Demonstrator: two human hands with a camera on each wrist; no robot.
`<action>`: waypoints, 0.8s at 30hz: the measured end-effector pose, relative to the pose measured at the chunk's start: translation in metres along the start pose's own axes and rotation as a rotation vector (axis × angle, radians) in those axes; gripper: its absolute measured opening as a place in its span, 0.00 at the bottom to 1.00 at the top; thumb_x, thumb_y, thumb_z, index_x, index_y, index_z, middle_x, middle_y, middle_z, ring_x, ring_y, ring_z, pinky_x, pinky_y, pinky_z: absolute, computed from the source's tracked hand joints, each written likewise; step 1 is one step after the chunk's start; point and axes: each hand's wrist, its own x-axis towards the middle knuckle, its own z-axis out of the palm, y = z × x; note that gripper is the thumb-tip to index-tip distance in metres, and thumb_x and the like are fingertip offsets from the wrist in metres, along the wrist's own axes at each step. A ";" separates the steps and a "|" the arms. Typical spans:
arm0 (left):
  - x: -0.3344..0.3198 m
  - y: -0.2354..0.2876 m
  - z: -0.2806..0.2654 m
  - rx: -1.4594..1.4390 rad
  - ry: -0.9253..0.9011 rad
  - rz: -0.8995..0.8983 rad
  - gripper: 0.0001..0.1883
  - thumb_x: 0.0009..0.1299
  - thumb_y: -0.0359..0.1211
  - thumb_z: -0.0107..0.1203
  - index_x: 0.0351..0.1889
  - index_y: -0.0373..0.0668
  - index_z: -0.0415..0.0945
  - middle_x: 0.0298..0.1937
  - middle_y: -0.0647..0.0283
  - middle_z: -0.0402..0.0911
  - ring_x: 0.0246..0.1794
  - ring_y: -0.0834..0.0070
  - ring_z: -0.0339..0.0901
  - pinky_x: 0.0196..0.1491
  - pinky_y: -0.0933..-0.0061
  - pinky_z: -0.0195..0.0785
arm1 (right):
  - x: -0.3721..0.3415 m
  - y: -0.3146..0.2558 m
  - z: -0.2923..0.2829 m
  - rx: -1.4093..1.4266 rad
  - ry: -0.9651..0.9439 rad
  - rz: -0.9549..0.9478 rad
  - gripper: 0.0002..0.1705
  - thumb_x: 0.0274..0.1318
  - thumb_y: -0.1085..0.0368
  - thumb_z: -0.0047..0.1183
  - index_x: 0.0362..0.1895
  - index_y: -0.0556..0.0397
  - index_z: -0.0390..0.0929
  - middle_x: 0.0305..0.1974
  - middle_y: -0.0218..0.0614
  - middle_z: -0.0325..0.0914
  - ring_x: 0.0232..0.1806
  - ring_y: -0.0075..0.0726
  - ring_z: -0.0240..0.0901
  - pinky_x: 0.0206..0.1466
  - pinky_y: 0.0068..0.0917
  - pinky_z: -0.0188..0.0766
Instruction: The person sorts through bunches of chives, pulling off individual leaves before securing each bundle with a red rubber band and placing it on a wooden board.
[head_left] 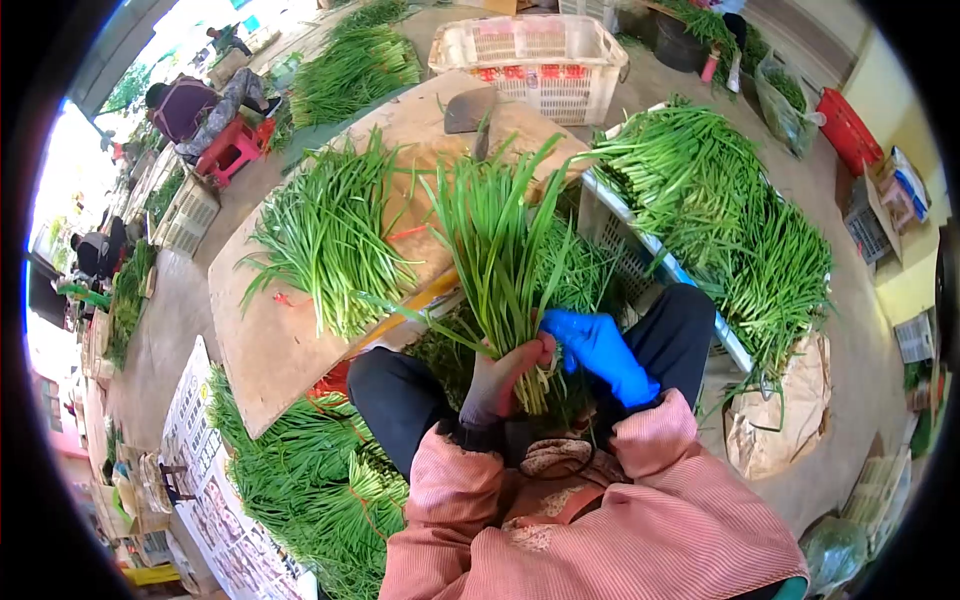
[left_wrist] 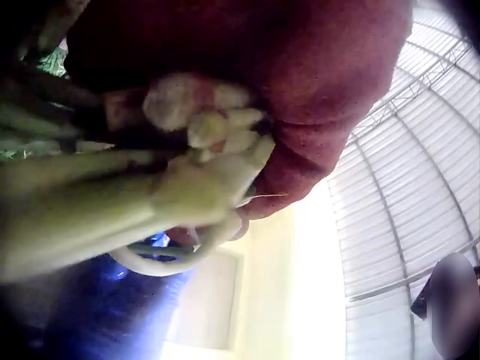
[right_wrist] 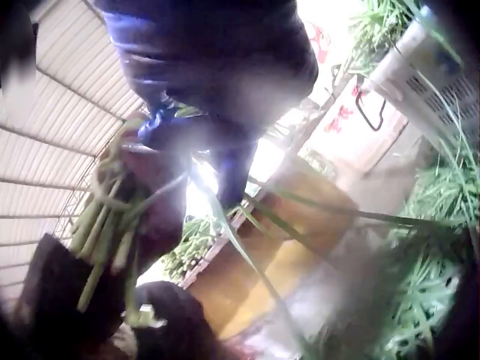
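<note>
My left hand grips a bunch of long green garlic chives near the root end, leaves pointing up and away. Pale stalk ends stick out close to the fingers in the left wrist view. Against the right side of the bunch is my right hand, in a blue glove. Its curled fingers pinch a few thin leaves, which trail down in the right wrist view. Just past the knees, a loose pile of chives lies on a wooden board.
A crate heaped with chives stands at the right. More chives lie low on the left. A flat metal blade rests at the board's far end, before a white plastic crate. Other people sit farther back left.
</note>
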 end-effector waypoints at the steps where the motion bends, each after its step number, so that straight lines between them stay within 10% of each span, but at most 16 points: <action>1: 0.004 0.003 0.001 -0.037 0.024 0.007 0.19 0.60 0.25 0.54 0.51 0.37 0.68 0.35 0.59 0.77 0.31 0.74 0.74 0.34 0.74 0.69 | -0.005 0.005 0.002 -0.019 -0.089 0.005 0.24 0.59 0.49 0.47 0.45 0.58 0.77 0.22 0.30 0.75 0.15 0.22 0.67 0.20 0.19 0.64; 8: 0.033 -0.011 -0.043 -0.014 0.041 -0.030 0.19 0.62 0.28 0.55 0.51 0.38 0.67 0.37 0.60 0.78 0.31 0.76 0.74 0.32 0.75 0.70 | -0.022 0.035 -0.019 -0.532 -0.231 0.532 0.23 0.58 0.48 0.49 0.39 0.56 0.80 0.20 0.35 0.76 0.16 0.25 0.71 0.23 0.24 0.66; 12: 0.039 -0.038 -0.052 -0.144 0.019 -0.035 0.19 0.61 0.28 0.56 0.51 0.41 0.67 0.36 0.60 0.78 0.32 0.76 0.75 0.32 0.75 0.70 | 0.009 0.028 -0.041 -0.717 0.135 -0.041 0.19 0.55 0.56 0.53 0.44 0.56 0.78 0.24 0.35 0.78 0.19 0.23 0.71 0.27 0.25 0.71; 16: 0.037 -0.049 -0.054 -0.225 0.001 -0.066 0.19 0.61 0.26 0.56 0.50 0.42 0.68 0.37 0.60 0.78 0.33 0.76 0.75 0.33 0.75 0.70 | 0.054 -0.038 -0.022 -0.294 0.055 -0.023 0.14 0.58 0.64 0.49 0.47 0.53 0.78 0.35 0.31 0.80 0.24 0.19 0.72 0.23 0.16 0.67; 24: 0.030 -0.043 -0.045 -0.084 0.034 0.017 0.17 0.59 0.25 0.56 0.48 0.34 0.70 0.38 0.55 0.79 0.35 0.72 0.77 0.40 0.71 0.71 | 0.138 -0.046 0.016 -0.429 0.026 -0.234 0.21 0.55 0.63 0.53 0.52 0.59 0.73 0.39 0.35 0.80 0.22 0.19 0.71 0.23 0.17 0.67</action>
